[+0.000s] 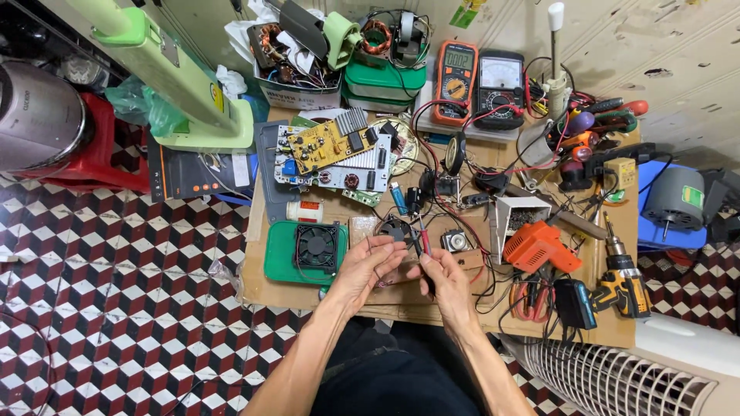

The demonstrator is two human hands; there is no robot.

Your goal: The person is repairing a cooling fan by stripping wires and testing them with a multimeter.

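Note:
My left hand [368,267] and my right hand [441,279] meet over the front middle of a low wooden work table [308,296]. The right hand grips a red-handled probe or small tool [424,240], its shaft pointing up and away. The left hand's fingers curl around a small dark part [395,271] that sits between the two hands; most of it is hidden. A small black fan [395,229] lies just beyond my fingertips. A brown circuit piece [360,228] lies beside it.
A green tray holding a black fan [316,246] sits at the left. Circuit boards [333,154], two multimeters [478,85], an orange soldering gun [539,246], a yellow cordless drill [623,281], pliers [528,299] and tangled wires crowd the table. A white fan grille [617,377] stands at the lower right.

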